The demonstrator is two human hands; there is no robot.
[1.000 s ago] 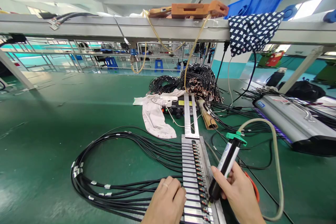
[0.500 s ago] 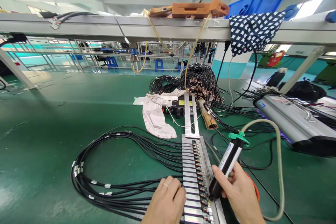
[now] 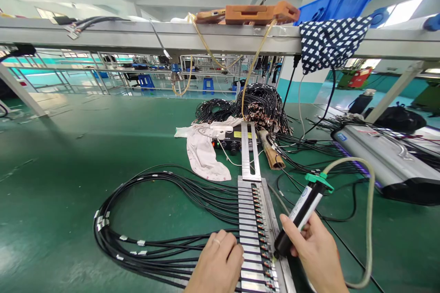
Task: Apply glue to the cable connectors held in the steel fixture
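Observation:
In the head view my right hand (image 3: 314,249) is wrapped round a black dispensing syringe (image 3: 299,217) with a green cap and a pale hose. The syringe leans, its tip down at the row of small connectors (image 3: 263,238) near the front of a slotted metal fixture (image 3: 248,213). Whether the tip touches a connector I cannot tell. Black cables (image 3: 165,240) lie in the fixture's slots and loop out to the left. Over the front cables, at the fixture's left edge, rests my left hand (image 3: 220,261), fingers together and curled; their tips are hidden.
Behind the fixture stand a slotted metal bar (image 3: 252,171), a white cloth (image 3: 208,155), a black control box (image 3: 233,146) and a heap of black cables (image 3: 264,103). To the right is a silver machine (image 3: 388,160). A shelf beam (image 3: 137,34) crosses above the green table (image 3: 51,183).
My right hand has tilted the syringe further over to the right, its capped end and hose swinging right. The tip stays close to the same spot. My left hand has not visibly moved.

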